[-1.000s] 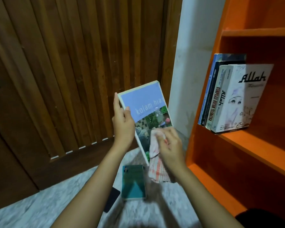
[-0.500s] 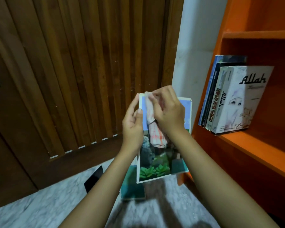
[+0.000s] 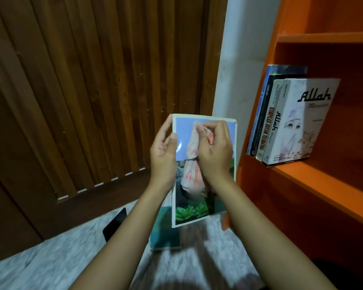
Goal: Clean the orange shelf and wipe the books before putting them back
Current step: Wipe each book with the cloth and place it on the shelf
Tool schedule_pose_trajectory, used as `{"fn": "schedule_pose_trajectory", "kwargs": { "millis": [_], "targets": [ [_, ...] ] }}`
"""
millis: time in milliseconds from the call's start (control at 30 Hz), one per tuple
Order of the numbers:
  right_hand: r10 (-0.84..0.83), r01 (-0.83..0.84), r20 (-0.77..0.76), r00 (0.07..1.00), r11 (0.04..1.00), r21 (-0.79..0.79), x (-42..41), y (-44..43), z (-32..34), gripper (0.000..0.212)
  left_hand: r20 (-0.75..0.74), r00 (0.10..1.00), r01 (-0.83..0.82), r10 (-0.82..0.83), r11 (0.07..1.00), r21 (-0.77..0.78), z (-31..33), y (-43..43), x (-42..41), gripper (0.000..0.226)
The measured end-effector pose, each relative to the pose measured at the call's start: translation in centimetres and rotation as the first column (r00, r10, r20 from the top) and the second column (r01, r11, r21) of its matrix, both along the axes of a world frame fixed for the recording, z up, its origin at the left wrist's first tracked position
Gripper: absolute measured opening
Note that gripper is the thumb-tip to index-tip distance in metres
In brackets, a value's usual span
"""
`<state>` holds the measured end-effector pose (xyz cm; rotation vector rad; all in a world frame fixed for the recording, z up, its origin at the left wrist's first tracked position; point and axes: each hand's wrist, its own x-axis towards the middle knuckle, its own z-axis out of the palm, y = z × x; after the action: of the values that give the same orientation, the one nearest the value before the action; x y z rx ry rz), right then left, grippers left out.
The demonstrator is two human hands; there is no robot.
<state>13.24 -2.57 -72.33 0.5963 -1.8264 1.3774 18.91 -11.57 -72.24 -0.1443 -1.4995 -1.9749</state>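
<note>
Right hand [image 3: 215, 150] pinches cloth [image 3: 192, 176] at book [image 3: 204, 208] cover's top; left hand [image 3: 162, 152] grips left edge; cover runs lengthwise downward.

Dim, soft, perhaps motion-blurred; edges bowed

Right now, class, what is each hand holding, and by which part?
The left hand holds the book by its left edge, near the top. The right hand pinches the striped cloth at its upper end, against the cover.
</note>
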Motion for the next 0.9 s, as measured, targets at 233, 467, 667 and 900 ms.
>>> {"fn": "schedule_pose_trajectory", "kwargs": {
  "millis": [233, 467, 667, 900],
  "targets": [
    [-0.162, 0.198, 0.303, 0.939, 0.976, -0.091, -3.4, 4.2, -2.6, 0.014, 0.037, 0.999, -0.002, 0.0, 0.998, 0.058, -0.4, -0.5, -0.3, 0.034],
    [-0.032, 0.03, 0.019, 0.999, 0.996, 0.085, 1.4, 0.2, -3.6, 0.013, 0.06, 0.998, -0.04, 0.032, 0.99, 0.133, 0.0, -0.3, -1.6, 0.034],
    [-0.204, 0.234, 0.373, 0.905, 0.972, -0.037, -3.3, 3.7, -5.3, 0.013, 0.06, 0.996, -0.076, 0.064, 0.968, 0.238, -0.5, -1.5, -0.9, 0.035],
    [0.041, -0.049, 0.074, 0.996, 0.992, 0.114, 3.0, -0.7, -5.5, 0.015, 0.059, 0.993, -0.115, 0.103, 0.957, 0.268, -0.3, -1.6, -1.7, 0.035]
  ]
}}
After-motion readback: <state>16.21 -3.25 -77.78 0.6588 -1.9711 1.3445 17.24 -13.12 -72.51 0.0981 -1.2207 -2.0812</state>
